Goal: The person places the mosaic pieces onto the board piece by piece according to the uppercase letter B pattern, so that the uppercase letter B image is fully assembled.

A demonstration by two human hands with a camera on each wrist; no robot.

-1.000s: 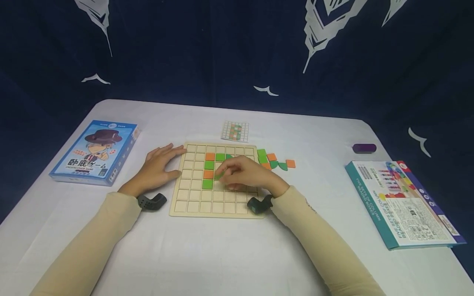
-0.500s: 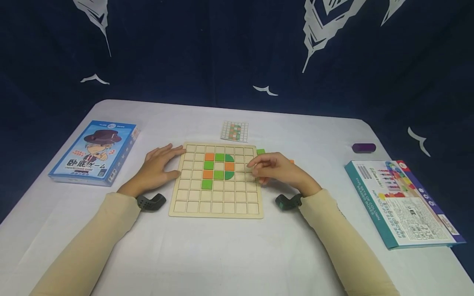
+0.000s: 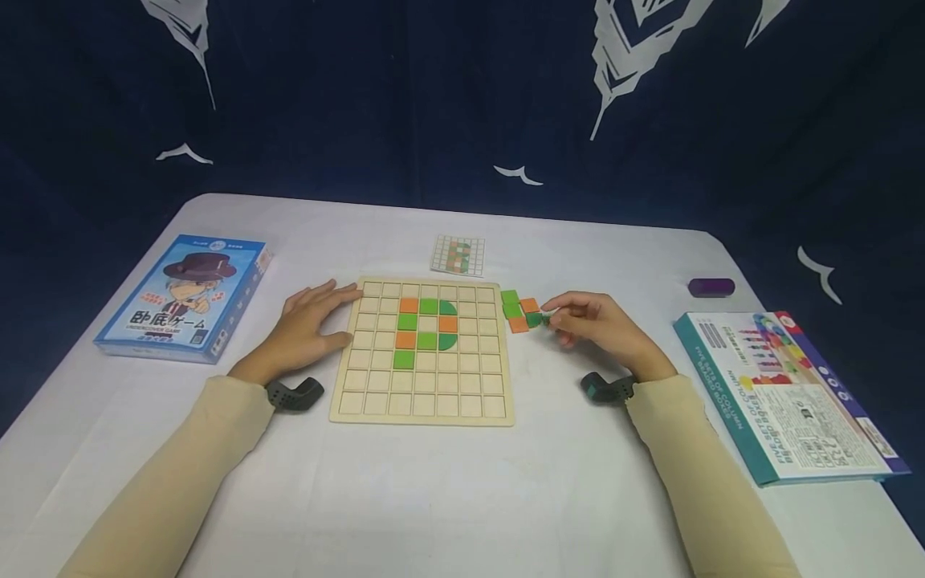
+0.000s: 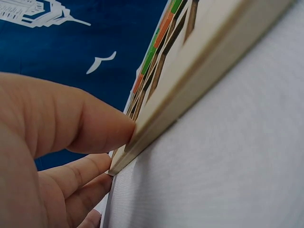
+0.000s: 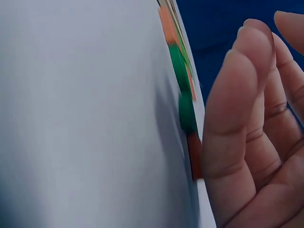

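A wooden grid board [image 3: 426, 401] lies on the table with orange, light green and rounded dark green tiles in some of its squares, such as a green square tile [image 3: 404, 360]. My left hand [image 3: 299, 333] touches the board's left edge with thumb and fingertips, as the left wrist view also shows at the board's rim [image 4: 156, 126]. Right of the board, my right hand [image 3: 596, 325] hovers by the loose tiles, its fingertips beside a dark green rounded tile [image 5: 186, 112]. In the right wrist view its thumb and fingers stand apart, with nothing between them.
Other loose tiles, including an orange square tile [image 3: 530, 305], lie against the board's right side. A small pattern card [image 3: 458, 257] is behind the board. A blue game box [image 3: 188, 297] lies at left, a bead box [image 3: 788, 401] at right, and a purple oblong object [image 3: 711, 288] behind it.
My right hand has moved right, from over the board to the loose tiles, uncovering the tiles in the board's middle. The left hand has stayed at the board's edge.
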